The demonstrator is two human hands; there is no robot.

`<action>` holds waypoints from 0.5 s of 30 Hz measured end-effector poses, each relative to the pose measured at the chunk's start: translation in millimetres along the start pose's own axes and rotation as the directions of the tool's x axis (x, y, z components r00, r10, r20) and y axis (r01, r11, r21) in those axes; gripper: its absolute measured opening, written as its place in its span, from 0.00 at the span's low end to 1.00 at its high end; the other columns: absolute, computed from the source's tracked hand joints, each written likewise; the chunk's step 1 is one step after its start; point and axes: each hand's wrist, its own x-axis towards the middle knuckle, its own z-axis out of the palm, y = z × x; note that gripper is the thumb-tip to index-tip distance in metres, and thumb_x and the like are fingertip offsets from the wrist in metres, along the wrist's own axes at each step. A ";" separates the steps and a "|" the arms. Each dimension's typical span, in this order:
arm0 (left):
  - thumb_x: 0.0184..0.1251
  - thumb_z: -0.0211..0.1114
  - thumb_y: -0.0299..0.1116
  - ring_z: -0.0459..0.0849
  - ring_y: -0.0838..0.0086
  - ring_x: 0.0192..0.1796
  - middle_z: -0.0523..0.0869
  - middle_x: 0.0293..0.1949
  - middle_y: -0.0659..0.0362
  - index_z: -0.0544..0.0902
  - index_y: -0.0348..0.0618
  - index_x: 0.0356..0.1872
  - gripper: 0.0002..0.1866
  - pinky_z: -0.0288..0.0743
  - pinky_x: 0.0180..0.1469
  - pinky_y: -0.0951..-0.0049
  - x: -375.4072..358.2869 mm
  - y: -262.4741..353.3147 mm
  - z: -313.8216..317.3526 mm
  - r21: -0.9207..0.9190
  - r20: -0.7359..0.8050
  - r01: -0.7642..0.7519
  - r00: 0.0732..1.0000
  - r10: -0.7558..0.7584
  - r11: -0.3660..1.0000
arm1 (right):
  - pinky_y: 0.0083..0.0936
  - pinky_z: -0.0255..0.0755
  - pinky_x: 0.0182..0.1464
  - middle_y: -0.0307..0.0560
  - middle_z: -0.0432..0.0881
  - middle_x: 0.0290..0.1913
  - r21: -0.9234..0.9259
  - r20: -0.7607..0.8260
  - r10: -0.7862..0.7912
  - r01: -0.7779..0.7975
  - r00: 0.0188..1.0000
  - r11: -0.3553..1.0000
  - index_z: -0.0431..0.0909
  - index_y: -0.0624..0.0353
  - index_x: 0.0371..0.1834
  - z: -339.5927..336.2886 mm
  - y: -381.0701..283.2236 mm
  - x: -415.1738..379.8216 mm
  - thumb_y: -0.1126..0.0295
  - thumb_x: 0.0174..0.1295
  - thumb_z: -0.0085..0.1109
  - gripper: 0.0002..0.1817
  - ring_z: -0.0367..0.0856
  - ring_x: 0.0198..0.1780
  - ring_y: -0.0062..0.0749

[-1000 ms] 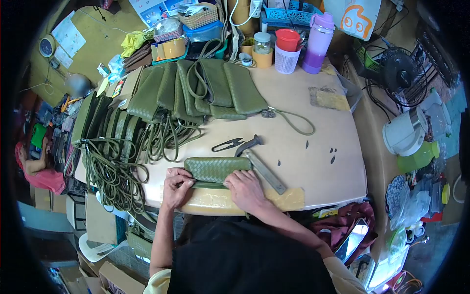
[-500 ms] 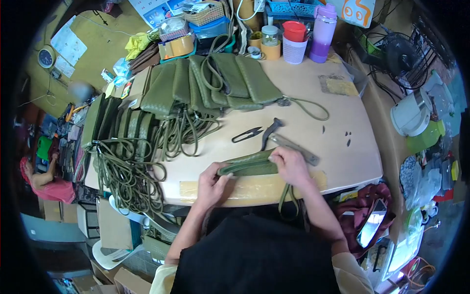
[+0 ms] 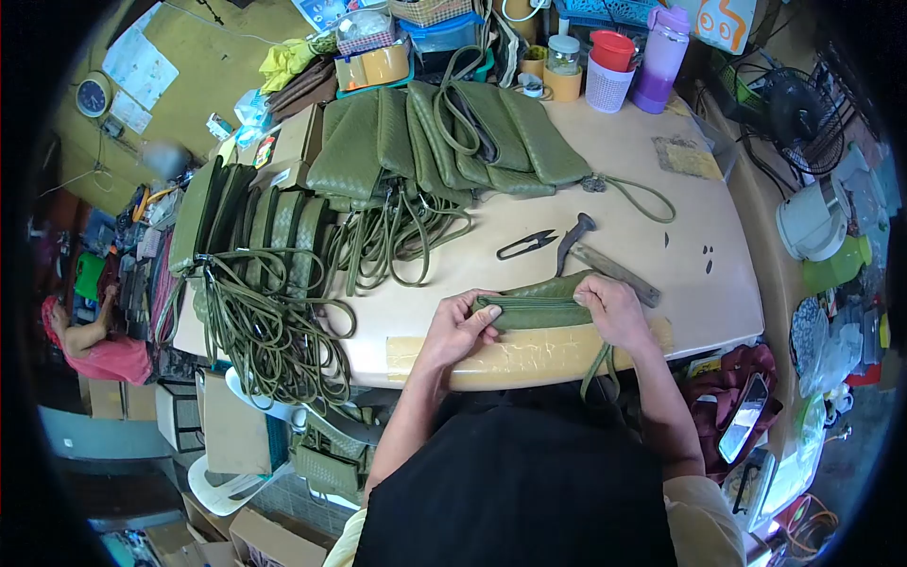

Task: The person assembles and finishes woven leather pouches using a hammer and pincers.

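A green woven pouch [image 3: 539,312] with a zipper along its upper side is held over the table's front edge. My left hand [image 3: 460,326] pinches its left end, thumb on top. At the right end, my right hand [image 3: 612,307] has its fingers closed on the pouch. A green strap loop [image 3: 598,371] hangs below my right hand. Just beyond the pouch lie a hammer [image 3: 614,269] and black thread snips [image 3: 526,245]. Tan tape [image 3: 529,364] covers the table edge under the pouch.
Green pouches [image 3: 453,142] are piled at the back, others [image 3: 269,236] stand at the left with tangled straps [image 3: 274,331]. A purple bottle [image 3: 661,61] and red cup [image 3: 612,50] stand behind. Another person [image 3: 99,345] is at far left.
The view has shifted, so the table items appear further right or higher. Both hands still grip the pouch, whose zipper side now faces up more fully and looks straighter.
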 end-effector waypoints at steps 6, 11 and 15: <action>0.71 0.62 0.29 0.78 0.85 0.24 0.82 0.27 0.63 0.80 0.33 0.49 0.11 0.75 0.28 0.83 -5.1 -9.7 4.7 -0.024 -0.036 -0.044 0.998 0.043 0.999 | 0.33 0.71 0.49 0.42 0.79 0.49 -0.374 -0.133 -0.419 0.346 0.898 0.860 0.81 0.53 0.41 30.4 -58.7 -5.2 0.72 0.56 0.58 0.09 0.78 0.50 0.37; 0.71 0.62 0.30 0.77 0.85 0.24 0.82 0.27 0.63 0.80 0.32 0.49 0.12 0.74 0.28 0.83 -9.8 -15.7 4.1 -0.094 -0.087 -0.067 0.994 0.059 0.993 | 0.31 0.71 0.50 0.42 0.80 0.49 -0.344 -0.070 -0.614 0.559 0.786 0.755 0.82 0.56 0.46 62.8 -50.0 5.3 0.75 0.50 0.58 0.17 0.79 0.48 0.35; 0.71 0.62 0.31 0.77 0.84 0.24 0.81 0.27 0.63 0.80 0.32 0.49 0.12 0.74 0.29 0.82 -10.1 -17.2 4.5 -0.103 -0.062 -0.056 0.997 0.050 0.993 | 0.29 0.73 0.48 0.42 0.82 0.49 -0.387 -0.023 -0.580 0.528 0.814 0.756 0.83 0.57 0.43 39.5 -32.0 -8.8 0.76 0.49 0.57 0.16 0.82 0.45 0.33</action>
